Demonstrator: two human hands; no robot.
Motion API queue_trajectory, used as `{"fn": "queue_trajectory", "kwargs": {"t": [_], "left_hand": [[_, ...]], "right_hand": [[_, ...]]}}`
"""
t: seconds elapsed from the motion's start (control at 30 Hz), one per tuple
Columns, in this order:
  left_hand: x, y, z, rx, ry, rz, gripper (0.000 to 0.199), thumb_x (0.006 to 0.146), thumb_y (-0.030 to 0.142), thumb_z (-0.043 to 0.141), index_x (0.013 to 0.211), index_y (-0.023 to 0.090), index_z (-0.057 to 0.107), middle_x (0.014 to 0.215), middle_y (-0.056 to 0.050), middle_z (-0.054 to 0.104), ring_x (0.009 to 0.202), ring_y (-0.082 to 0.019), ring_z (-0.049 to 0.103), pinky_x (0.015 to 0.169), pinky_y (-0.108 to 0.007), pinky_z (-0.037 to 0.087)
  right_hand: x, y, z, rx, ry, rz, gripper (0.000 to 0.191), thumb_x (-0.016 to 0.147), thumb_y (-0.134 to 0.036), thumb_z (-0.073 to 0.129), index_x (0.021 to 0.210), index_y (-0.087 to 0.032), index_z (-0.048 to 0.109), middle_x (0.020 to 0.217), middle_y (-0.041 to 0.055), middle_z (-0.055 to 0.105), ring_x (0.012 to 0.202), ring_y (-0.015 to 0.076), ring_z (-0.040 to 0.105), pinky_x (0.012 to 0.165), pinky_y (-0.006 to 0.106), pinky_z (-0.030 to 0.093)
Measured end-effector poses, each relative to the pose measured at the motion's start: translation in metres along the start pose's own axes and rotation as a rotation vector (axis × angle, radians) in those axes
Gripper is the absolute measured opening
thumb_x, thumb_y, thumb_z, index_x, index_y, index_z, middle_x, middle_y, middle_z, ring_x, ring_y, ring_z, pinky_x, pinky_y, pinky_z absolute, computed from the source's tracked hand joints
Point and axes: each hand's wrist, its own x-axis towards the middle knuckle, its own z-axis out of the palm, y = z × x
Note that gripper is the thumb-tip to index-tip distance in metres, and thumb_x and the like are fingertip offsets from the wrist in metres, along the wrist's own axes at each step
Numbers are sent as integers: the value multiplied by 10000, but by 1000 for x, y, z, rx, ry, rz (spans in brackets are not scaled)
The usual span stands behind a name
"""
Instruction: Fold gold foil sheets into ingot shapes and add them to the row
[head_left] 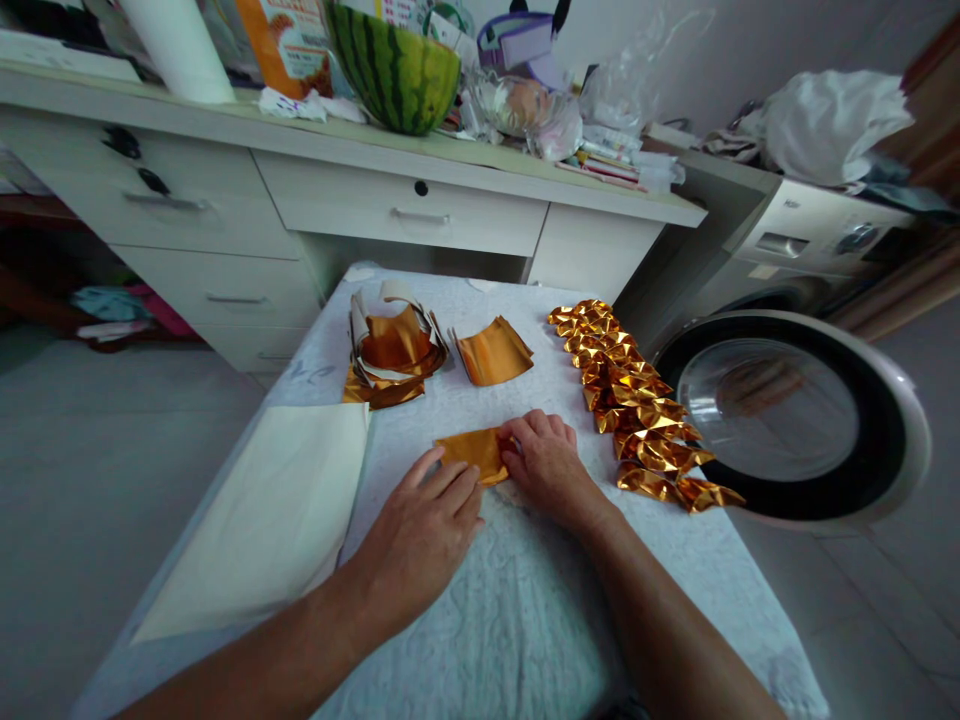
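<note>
A small sheet of gold foil paper, folded to a narrow strip, lies flat on the cloth-covered table between my hands. My left hand has its fingers bent over the paper's left end and near edge, closed on it. At the other end, my right hand pinches the right edge; its thumb is partly hidden. Just beyond the strip sits a curved stack of gold foil sheets. Further left is a larger curled pile of gold and white paper. Several folded shiny gold pieces are lined up in rows on the right.
A large white paper sheet covers part of the table's left side. Behind stands a white desk with drawers, bearing half a watermelon and plastic bags. A washing machine's open round door reaches close to the table's right edge.
</note>
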Motion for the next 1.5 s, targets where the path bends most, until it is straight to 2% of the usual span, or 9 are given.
{"fn": "queue_trajectory", "kwargs": {"t": [0.13, 0.3, 0.47, 0.6, 0.73, 0.9, 1.27, 1.37, 1.5], "left_hand": [[-7, 1, 2, 81, 47, 21, 180, 920, 137, 517, 990, 128, 682, 1044, -90, 702, 979, -227, 625, 1006, -493, 430], [-11, 3, 2, 149, 52, 35, 184, 893, 87, 525, 939, 125, 700, 962, -81, 705, 911, -230, 626, 951, -487, 471], [-13, 6, 0, 181, 48, 35, 181, 894, 96, 527, 891, 128, 705, 911, -77, 697, 867, -231, 623, 863, -460, 508], [-14, 7, 0, 176, 34, 18, 203, 901, 98, 511, 831, 142, 696, 876, -78, 687, 844, -229, 621, 817, -447, 518], [-16, 7, -1, 161, 50, 10, 206, 896, 102, 520, 781, 152, 684, 842, -71, 675, 804, -222, 613, 785, -433, 523], [-16, 8, -2, 156, 52, 5, 203, 893, 90, 518, 779, 149, 676, 807, -69, 661, 795, -228, 609, 742, -425, 523], [-16, 7, 0, 154, 62, -1, 246, 898, 64, 477, 759, 144, 664, 794, -74, 648, 769, -225, 595, 750, -433, 516], [-15, 7, -2, 134, 55, -10, 280, 902, 55, 438, 745, 148, 651, 784, -72, 641, 759, -219, 590, 763, -436, 515], [-12, 7, -6, 148, 48, -10, 317, 866, 7, 411, 1004, 151, 658, 812, -64, 636, 748, -216, 587, 739, -420, 517]], "right_hand": [[-4, -7, -3, -5, 3, -4, 251, 856, -394, 609, 1059, -247, 599, 1051, 62, 562, 989, 252, 475, 858, 381, 352], [-7, -17, -2, -27, 26, 46, 510, 769, -652, 607, 1052, -228, 591, 1053, 92, 548, 991, 287, 470, 883, 440, 352], [-7, -20, 2, -37, 47, 61, 579, 749, -717, 578, 1051, -224, 592, 1039, 92, 540, 977, 287, 470, 891, 456, 343], [-6, -12, -2, -23, 4, 57, 550, 748, -674, 626, 1090, -245, 599, 1069, 86, 535, 987, 280, 475, 886, 441, 350], [-4, 5, -5, -28, -19, 97, 619, 696, -610, 725, 1188, -266, 573, 1166, 98, 520, 1045, 297, 468, 908, 453, 349], [-2, 23, -10, 16, -74, 114, 606, 742, -558, 709, 1248, -274, 534, 1264, 108, 484, 1137, 297, 446, 962, 466, 340], [-2, 25, -26, 73, -173, 116, 587, 781, -359, 720, 1322, -313, 494, 1327, 100, 455, 1229, 301, 411, 1018, 477, 324], [-3, 29, -26, 85, -172, 83, 591, 791, -330, 692, 1336, -288, 469, 1338, 103, 451, 1243, 298, 404, 1019, 461, 328], [-4, 31, -26, 149, -122, 47, 544, 818, -301, 610, 1323, -194, 439, 1317, 128, 465, 1213, 281, 420, 1017, 434, 330]]}}
